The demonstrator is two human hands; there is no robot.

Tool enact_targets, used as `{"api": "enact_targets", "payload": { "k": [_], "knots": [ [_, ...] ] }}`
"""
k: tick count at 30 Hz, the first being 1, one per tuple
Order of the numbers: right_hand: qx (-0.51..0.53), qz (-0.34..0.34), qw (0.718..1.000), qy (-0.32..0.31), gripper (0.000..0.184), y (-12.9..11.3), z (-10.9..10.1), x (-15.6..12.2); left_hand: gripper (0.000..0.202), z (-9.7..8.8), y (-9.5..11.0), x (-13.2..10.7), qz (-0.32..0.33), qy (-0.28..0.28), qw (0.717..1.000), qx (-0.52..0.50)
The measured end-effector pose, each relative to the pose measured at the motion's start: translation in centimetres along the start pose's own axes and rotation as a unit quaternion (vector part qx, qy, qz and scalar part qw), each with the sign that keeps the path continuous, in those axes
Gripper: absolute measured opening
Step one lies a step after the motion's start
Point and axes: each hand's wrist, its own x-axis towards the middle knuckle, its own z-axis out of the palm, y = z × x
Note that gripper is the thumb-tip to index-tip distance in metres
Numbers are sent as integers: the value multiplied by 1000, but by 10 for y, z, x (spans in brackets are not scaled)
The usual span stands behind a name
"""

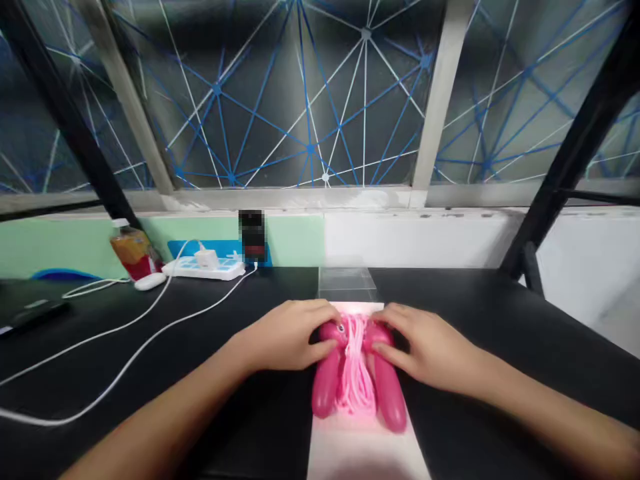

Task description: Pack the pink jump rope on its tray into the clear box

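Observation:
A pink jump rope (356,373) lies on a white sheet or card (365,443), its cord bundled lengthwise between two glossy handles. My left hand (300,335) is closed around the upper end of the left handle (326,390), thumb below and fingers above. On the other side, my right hand (420,340) grips the top of the right handle (391,397) the same way. Both handles point down toward me and rest on the sheet. A clear plastic piece (347,280) lies just beyond the sheet's far end.
A white power strip (225,268) with a plugged-in charger stands at the back left, beside a bottle (135,250) of orange drink. White cables (135,363) run across the black table (240,427). Black frame posts (555,167) rise at both sides before the window.

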Motion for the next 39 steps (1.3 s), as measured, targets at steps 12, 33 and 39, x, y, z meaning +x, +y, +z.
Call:
{"api": "enact_targets", "payload": {
  "k": [12,33,39],
  "knots": [
    [-184,-176,967,20,49,-47,11,-13,19,21,-4,6,24,41,997,57],
    [-138,-196,971,-11,38,-27,27,-1,45,29,-76,26,-104,67,989,-83],
    [-186,-221,957,-39,53,-34,26,-4,32,32,-76,29,-116,127,982,-80]
  ]
}}
